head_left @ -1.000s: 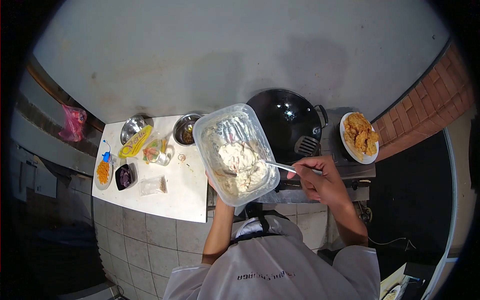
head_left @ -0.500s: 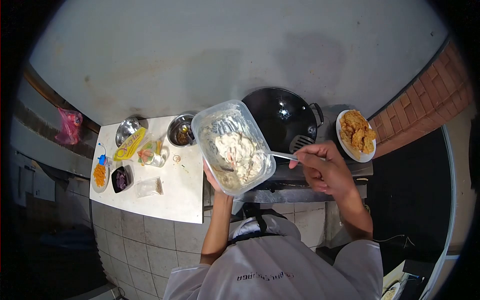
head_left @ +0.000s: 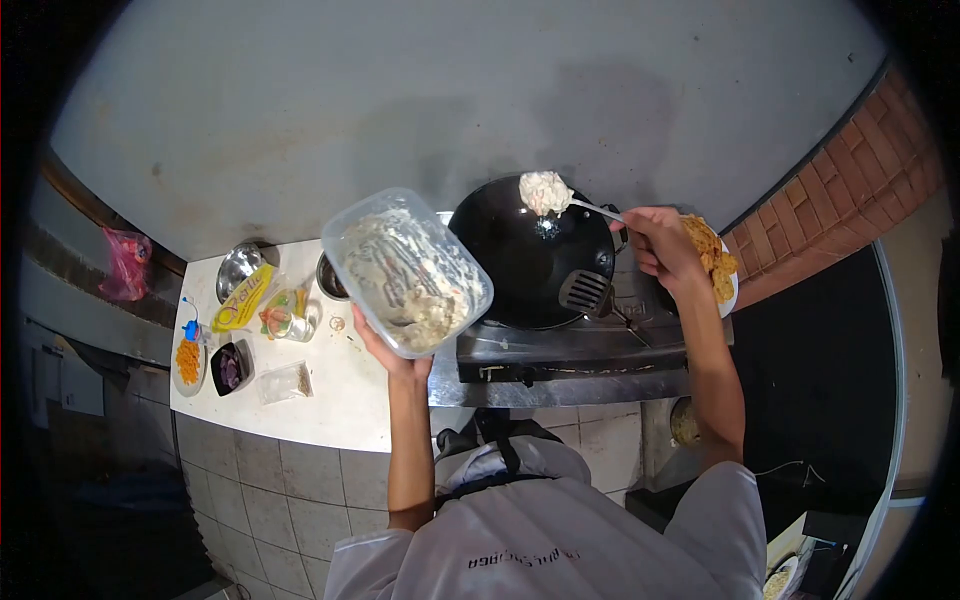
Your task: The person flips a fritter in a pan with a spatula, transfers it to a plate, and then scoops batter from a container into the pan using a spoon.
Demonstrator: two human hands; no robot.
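My left hand [head_left: 385, 346] supports a clear plastic food container [head_left: 352, 232] from below, tilted toward me. Its walls are smeared with white batter, and a lump of batter [head_left: 432, 315] sits at the near end. My right hand [head_left: 662, 243] grips the handle of a spoon [head_left: 598, 209]. Heaped on the spoon's bowl is a clump of thick white batter [head_left: 545, 192], held over the far part of a black wok [head_left: 490, 255]. A slotted turner [head_left: 585, 292] rests at the wok's right side.
The wok stands on a stove [head_left: 640, 358]. A plate of fried fritters [head_left: 712, 258] is at the right, partly behind my forearm. The white table [head_left: 330, 415] holds metal bowls, a yellow packet [head_left: 243, 300], a black bowl [head_left: 231, 368] and a plate of orange pieces [head_left: 188, 362].
My right hand has lifted the spoon out of the container with batter and carried it up over the wok. The container has shifted left, uncovering more of the wok and stove.
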